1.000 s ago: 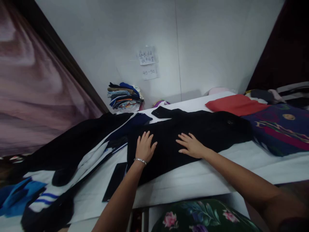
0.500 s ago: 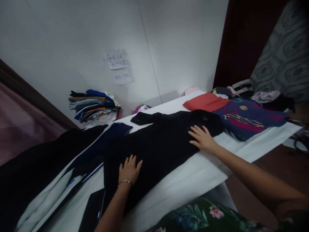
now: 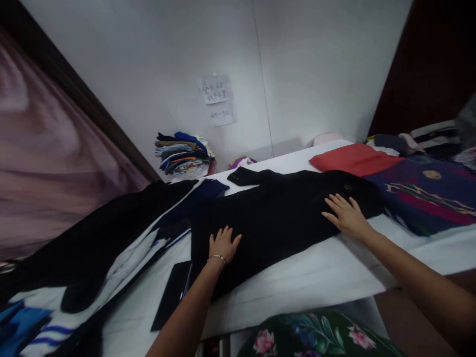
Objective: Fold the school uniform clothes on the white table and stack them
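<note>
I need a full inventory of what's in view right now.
Table: 1, white top, centre
Shirt: 1, black, spread across the table
Clothes heap: count unclear, black, white, navy, left
Blue cloth: 1, lower left
Slab: 1, black, beside left forearm
Stack: 1, mixed colours, by the wall
Papers: 2, white, on the wall
Red cloth: 1, right, beyond the shirt
Patterned garment: 1, navy, right
Striped cloth: 1, black-white, far right
Curtain: 1, pink, left
Bracelet: 1, silvery, left wrist
Left hand: 1, on the shirt
Right hand: 1, fingers on the shirt
</note>
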Demonstrator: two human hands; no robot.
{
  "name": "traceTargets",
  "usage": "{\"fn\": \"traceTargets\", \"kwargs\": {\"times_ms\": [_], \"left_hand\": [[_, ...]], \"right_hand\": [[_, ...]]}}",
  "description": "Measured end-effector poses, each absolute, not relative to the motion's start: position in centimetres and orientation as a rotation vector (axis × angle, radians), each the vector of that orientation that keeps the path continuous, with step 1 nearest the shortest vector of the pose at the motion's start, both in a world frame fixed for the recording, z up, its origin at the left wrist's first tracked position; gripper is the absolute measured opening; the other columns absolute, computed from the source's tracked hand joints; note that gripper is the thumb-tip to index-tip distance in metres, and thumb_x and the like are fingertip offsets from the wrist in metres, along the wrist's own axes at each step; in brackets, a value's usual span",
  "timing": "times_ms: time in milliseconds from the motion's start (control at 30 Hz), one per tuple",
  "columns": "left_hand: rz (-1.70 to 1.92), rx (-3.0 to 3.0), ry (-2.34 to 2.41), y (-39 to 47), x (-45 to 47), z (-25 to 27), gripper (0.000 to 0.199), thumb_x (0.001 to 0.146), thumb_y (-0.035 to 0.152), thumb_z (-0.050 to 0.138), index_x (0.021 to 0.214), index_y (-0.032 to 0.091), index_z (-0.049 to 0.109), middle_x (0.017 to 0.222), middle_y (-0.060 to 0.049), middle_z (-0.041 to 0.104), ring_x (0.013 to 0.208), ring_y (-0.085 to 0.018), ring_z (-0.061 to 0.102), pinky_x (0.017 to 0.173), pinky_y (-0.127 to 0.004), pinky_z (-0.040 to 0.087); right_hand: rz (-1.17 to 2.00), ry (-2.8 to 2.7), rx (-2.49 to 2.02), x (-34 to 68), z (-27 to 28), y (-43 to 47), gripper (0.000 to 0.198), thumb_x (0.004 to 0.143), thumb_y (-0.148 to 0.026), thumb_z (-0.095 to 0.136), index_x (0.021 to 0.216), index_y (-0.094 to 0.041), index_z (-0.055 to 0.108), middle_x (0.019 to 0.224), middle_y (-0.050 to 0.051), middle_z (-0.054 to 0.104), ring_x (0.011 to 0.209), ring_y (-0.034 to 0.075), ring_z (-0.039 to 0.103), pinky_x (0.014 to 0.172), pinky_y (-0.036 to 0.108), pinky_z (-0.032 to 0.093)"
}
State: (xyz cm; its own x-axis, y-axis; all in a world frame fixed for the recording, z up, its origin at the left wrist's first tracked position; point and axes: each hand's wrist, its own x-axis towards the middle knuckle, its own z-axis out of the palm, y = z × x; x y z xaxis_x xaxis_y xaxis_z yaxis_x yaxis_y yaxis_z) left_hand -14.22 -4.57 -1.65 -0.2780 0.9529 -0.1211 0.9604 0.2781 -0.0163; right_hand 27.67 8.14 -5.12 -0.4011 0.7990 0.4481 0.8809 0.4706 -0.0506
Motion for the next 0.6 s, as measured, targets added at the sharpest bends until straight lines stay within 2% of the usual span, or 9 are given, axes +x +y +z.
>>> {"fn": "traceTargets", "kwargs": {"times_ms": [133,233,333,467,533,600], "left_hand": [[0.014,1.895,2.452,-3.5,-13.3,0.3,0.051,0.092,0.048,0.041,0.134,0.02,0.051,0.147,-0.01,0.042,0.138,-0.027,0.033,0.113,-0.053,0.021],[0.145,2.0,2.387,-1.6,-12.6,0.9,0.049,0.094,0.048,0.037,0.135,0.023,0.049,0.148,-0.007,0.042,0.14,-0.025,0.031,0.114,-0.052,0.018],[0.125,1.97,2.318,0.4,-12.9,0.2,0.048,0.096,0.048,0.033,0.135,0.025,0.048,0.147,-0.006,0.044,0.139,-0.025,0.03,0.114,-0.055,0.017],[0.015,1.915,2.338,1.9,-14.3,-0.6,0.046,0.093,0.052,0.039,0.121,0.022,0.059,0.129,-0.009,0.059,0.126,-0.027,0.047,0.112,-0.055,0.017],[0.025,1.964,2.385,2.1,-14.9,-0.2,0.045,0.091,0.054,0.042,0.106,0.019,0.066,0.114,-0.01,0.066,0.114,-0.026,0.056,0.111,-0.05,0.024],[0.063,2.015,2.412,2.1,-15.2,0.3,0.046,0.09,0.056,0.041,0.096,0.018,0.067,0.105,-0.01,0.068,0.106,-0.025,0.06,0.102,-0.043,0.035]], "right_hand": [[-0.19,-2.397,-1.185,23.4,-3.1,6.8,0.06,0.094,-0.057,0.028,0.141,-0.024,0.045,0.147,0.01,0.042,0.139,0.029,0.03,0.11,0.056,0.021],[-0.121,-2.536,-1.053,19.9,-2.9,6.4,0.059,0.094,-0.058,0.029,0.14,-0.025,0.046,0.148,0.01,0.04,0.14,0.028,0.028,0.111,0.055,0.019],[-0.036,-2.656,-1.009,17.8,-3.7,6.6,0.061,0.094,-0.061,0.029,0.138,-0.025,0.049,0.147,0.011,0.042,0.139,0.029,0.031,0.11,0.055,0.022],[-0.022,-2.676,-1.018,17.3,-5.0,6.9,0.062,0.093,-0.062,0.029,0.138,-0.025,0.049,0.147,0.01,0.042,0.138,0.028,0.032,0.11,0.053,0.024],[-0.028,-2.668,-1.009,17.6,-5.2,6.9,0.061,0.093,-0.062,0.029,0.139,-0.026,0.048,0.147,0.009,0.041,0.138,0.027,0.031,0.11,0.052,0.024],[-0.034,-2.667,-1.003,17.7,-5.2,6.8,0.061,0.093,-0.062,0.029,0.139,-0.026,0.048,0.148,0.008,0.041,0.139,0.027,0.031,0.11,0.052,0.024]]}}
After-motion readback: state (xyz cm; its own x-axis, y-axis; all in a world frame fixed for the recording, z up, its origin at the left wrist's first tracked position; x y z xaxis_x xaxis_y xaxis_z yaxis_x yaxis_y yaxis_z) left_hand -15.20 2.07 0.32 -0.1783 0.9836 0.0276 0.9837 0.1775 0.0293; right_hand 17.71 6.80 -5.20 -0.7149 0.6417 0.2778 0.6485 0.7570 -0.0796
